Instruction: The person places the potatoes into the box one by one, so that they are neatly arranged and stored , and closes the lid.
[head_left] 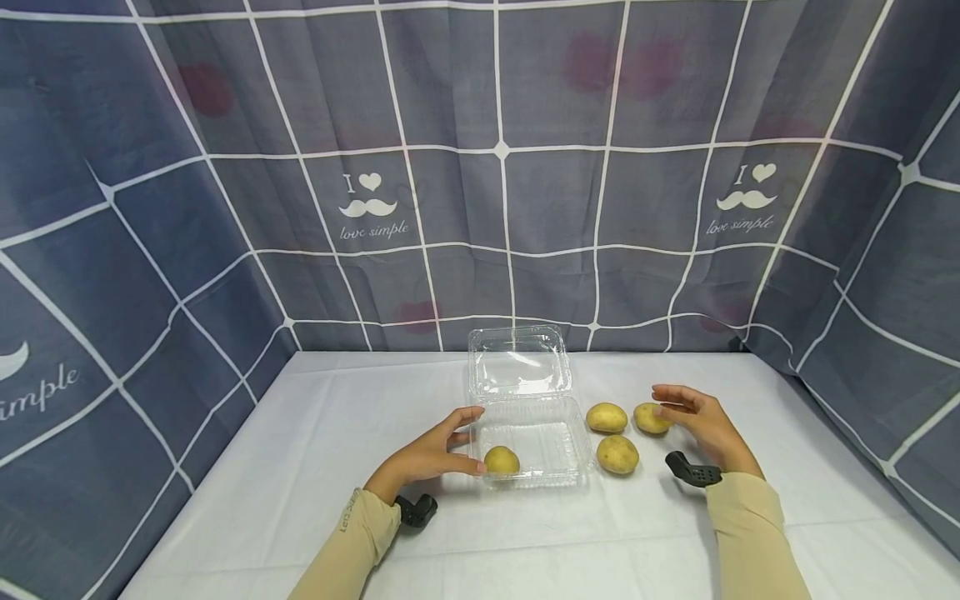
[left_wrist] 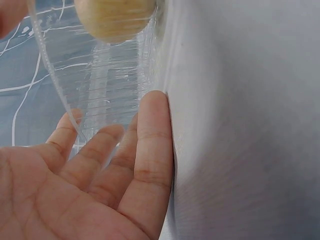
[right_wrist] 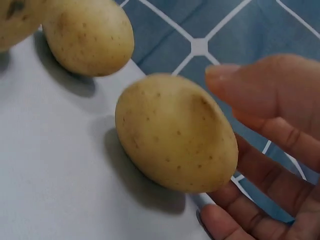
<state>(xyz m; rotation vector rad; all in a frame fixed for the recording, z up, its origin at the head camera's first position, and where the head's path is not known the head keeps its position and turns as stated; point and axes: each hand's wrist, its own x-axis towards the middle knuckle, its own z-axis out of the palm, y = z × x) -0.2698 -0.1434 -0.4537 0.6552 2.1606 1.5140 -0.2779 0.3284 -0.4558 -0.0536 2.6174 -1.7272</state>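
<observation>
A clear plastic clamshell box (head_left: 528, 433) lies with its lid (head_left: 520, 362) folded back, and one potato (head_left: 502, 460) sits in its front left corner. My left hand (head_left: 431, 454) is at the box's left side, thumb by the front corner. In the left wrist view its extended fingers (left_wrist: 152, 135) lie along the ribbed wall, the lowest by the cloth. My right hand (head_left: 701, 421) reaches around the far-right potato (head_left: 649, 419), which rests on the table. In the right wrist view, the thumb (right_wrist: 265, 85) and fingers are spread around that potato's side, not closed on it.
Two more potatoes, one farther back (head_left: 607, 417) and one nearer (head_left: 618, 454), lie between the box and my right hand. A white cloth covers the table (head_left: 525, 542). Dark checked curtains (head_left: 450, 208) stand behind it and at both sides.
</observation>
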